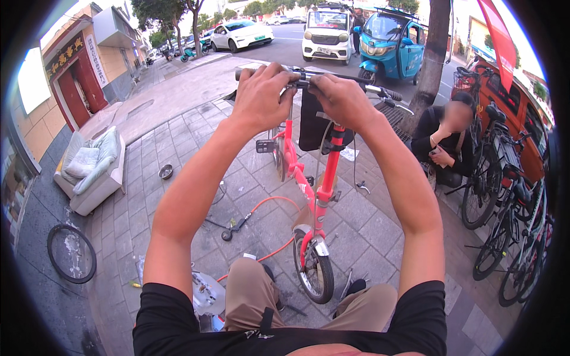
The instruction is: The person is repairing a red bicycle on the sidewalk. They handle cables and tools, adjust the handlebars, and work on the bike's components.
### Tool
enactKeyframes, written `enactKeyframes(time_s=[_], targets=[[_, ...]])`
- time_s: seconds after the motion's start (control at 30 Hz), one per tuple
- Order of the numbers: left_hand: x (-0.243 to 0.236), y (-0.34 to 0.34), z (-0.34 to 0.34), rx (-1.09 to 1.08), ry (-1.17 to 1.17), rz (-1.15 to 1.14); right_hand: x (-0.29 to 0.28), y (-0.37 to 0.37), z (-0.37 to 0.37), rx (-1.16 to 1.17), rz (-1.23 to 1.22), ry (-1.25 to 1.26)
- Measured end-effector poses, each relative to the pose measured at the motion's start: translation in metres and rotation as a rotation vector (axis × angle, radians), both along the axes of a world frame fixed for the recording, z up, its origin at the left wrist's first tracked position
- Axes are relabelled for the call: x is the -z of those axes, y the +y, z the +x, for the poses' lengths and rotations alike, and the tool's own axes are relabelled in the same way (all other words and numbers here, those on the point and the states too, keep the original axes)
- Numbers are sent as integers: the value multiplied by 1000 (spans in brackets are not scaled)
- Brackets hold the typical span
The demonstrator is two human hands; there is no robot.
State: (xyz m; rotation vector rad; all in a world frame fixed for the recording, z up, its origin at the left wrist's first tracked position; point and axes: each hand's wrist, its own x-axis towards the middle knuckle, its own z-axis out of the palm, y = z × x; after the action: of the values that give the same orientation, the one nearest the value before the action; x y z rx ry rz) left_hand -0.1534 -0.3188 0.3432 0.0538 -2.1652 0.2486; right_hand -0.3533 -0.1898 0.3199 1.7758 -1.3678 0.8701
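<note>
A pinkish-red small-wheeled bicycle point(323, 191) stands between my knees, its front wheel point(313, 275) towards me. My left hand point(262, 95) is closed around the left part of its handlebar point(306, 75), fingers over the bar near the dark grip. Closer to the middle, my right hand point(343, 102) pinches the bar and the fittings on it; the fingertips are partly hidden. A brake lever point(404, 108) and dark grip point(392, 94) stick out beyond my right hand. A loose brake lever point(363, 187) dangles on a cable beside the frame. Behind the handlebar hangs a black panel point(313, 121).
An orange air hose point(279, 200) with a gauge point(227, 235) lies on the paving, near a metal bowl point(166, 171). Left are a sofa point(95, 193) and a loose tyre point(72, 282). A tools tray point(209, 295) is by my left knee. A person point(436, 139) crouches right, beside parked bicycles point(504, 178).
</note>
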Motion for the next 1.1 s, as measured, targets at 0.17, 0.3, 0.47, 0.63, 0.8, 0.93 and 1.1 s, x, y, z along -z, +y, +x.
enactKeyframes(time_s=[0.17, 0.3, 0.47, 0.63, 0.8, 0.93, 1.1], targets=[[0, 0, 0, -12, -1, -3, -12, 4, 1, 32, 140, 34], [-1, 0, 0, -25, -1, -3, -16, 6, 4, 18, 203, -38], [-4, -7, -1, -19, -26, 31, 8, 22, 8, 230, 181, -219], [2, -17, -3, -40, 10, 18, 88, 62, -29, 264, -198, -681], [-1, -10, -11, -91, -20, 9, 195, 82, -86, 613, 257, -639], [1, -21, -8, -55, -38, 103, 222, 77, -92, 554, 440, -781], [5, -54, -12, 8, -51, 200, 250, 77, -100, 452, 493, -900]])
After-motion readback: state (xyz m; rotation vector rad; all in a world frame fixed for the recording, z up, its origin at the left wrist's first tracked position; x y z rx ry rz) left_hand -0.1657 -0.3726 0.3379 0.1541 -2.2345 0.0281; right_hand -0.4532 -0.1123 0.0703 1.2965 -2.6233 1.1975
